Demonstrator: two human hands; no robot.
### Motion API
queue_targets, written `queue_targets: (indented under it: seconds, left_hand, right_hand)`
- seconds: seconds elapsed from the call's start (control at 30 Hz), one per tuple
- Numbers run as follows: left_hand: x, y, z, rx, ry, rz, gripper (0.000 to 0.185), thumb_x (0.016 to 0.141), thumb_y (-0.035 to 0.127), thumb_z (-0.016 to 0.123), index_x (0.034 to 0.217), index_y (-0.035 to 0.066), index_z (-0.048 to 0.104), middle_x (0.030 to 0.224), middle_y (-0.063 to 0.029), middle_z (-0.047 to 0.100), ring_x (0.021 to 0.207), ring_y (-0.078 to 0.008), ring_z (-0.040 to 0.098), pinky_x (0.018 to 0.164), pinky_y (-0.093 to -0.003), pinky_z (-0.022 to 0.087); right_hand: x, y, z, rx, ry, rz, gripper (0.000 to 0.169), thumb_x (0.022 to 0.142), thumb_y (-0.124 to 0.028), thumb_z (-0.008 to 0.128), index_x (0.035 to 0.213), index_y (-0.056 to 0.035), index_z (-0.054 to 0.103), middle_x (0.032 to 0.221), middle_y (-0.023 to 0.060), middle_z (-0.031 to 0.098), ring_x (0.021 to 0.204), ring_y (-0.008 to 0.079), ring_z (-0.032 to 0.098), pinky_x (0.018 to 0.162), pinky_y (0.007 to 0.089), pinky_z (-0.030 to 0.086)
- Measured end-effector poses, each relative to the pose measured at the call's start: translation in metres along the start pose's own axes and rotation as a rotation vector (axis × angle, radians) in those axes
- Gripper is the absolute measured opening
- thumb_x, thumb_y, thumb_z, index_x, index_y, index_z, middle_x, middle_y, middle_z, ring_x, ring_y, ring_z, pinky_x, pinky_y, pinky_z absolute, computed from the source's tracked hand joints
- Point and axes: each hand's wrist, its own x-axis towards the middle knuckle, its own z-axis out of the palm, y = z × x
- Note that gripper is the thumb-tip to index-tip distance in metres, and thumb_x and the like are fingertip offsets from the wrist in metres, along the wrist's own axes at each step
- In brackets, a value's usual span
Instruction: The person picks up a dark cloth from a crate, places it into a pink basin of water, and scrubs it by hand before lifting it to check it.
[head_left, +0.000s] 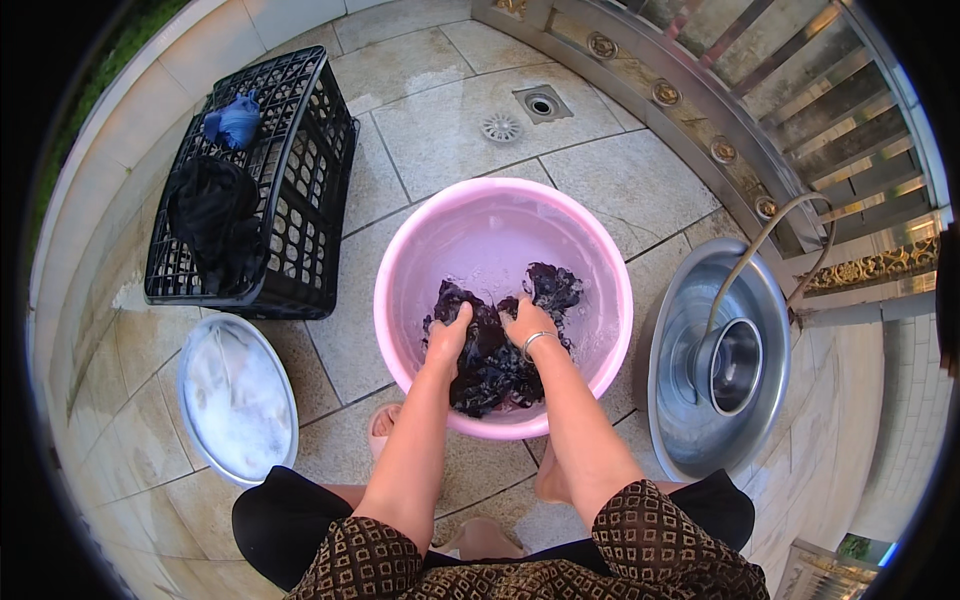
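A pink plastic basin (504, 196) with water in it stands on the floor before me. In the water lies wet black cloth (495, 367), bunched up and partly submerged. My left hand (448, 330) grips the cloth's left side, thumb on top. A few inches away, my right hand (529, 322) holds another part of it, with a bangle on the wrist. One dark bunch (553, 286) sticks out beyond the right hand's fingertips. The fingers of both hands are largely hidden by the cloth.
On the left, an overturned black plastic crate (307, 187) bears a black garment (214, 217) and a blue cloth (234, 121). A basin of suds (238, 397) sits nearer. At right, a metal basin (675, 420) holds a metal pot (736, 367) and a hose (739, 262). A floor drain (541, 103) lies ahead.
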Motion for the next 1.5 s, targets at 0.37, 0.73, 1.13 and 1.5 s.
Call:
queue_targets:
  seconds: [0.37, 0.73, 1.13, 1.5]
  left_hand:
    - [-0.041, 0.025, 0.006, -0.695, -0.223, 0.025, 0.018, 0.077, 0.009, 0.036, 0.083, 0.004, 0.053, 0.073, -0.0068, 0.054, 0.060, -0.0188, 0.051, 0.054, -0.0312, 0.043]
    - [-0.044, 0.013, 0.001, 0.514, -0.107, 0.603, 0.044, 0.079, 0.017, 0.046, 0.120, 0.005, 0.034, 0.104, -0.0211, 0.051, 0.097, -0.0330, 0.048, 0.082, -0.0366, 0.036]
    - [-0.043, -0.012, 0.005, 0.672, -0.038, 0.969, 0.053, 0.058, -0.003, 0.047, 0.109, 0.010, 0.046, 0.098, -0.0125, 0.051, 0.090, -0.0308, 0.048, 0.078, -0.0386, 0.039]
    - [-0.094, -0.003, 0.030, 0.859, -0.909, 0.777, 0.033, 0.075, 0.018, 0.052, 0.107, 0.010, 0.051, 0.088, -0.0068, 0.055, 0.081, -0.0208, 0.051, 0.076, -0.0310, 0.041]
  right_hand:
    - [-0.075, -0.044, 0.017, 0.431, 0.529, -0.360, 0.040, 0.078, -0.039, 0.045, 0.085, -0.0009, 0.055, 0.062, 0.0234, 0.055, 0.062, 0.0382, 0.055, 0.057, 0.0448, 0.043]
    - [-0.030, 0.042, -0.008, 0.060, 0.764, -0.088, 0.040, 0.075, -0.036, 0.050, 0.102, -0.0060, 0.043, 0.091, 0.0176, 0.050, 0.087, 0.0336, 0.047, 0.073, 0.0428, 0.036]
    - [-0.033, 0.033, -0.012, -0.309, 0.176, 0.075, 0.031, 0.073, -0.027, 0.047, 0.089, -0.0024, 0.059, 0.092, 0.0159, 0.057, 0.087, 0.0281, 0.055, 0.076, 0.0350, 0.043]
    - [-0.011, 0.063, -0.014, 0.865, -0.010, 0.023, 0.025, 0.074, -0.019, 0.059, 0.089, 0.0012, 0.056, 0.090, 0.0064, 0.057, 0.079, 0.0147, 0.054, 0.071, 0.0288, 0.043]
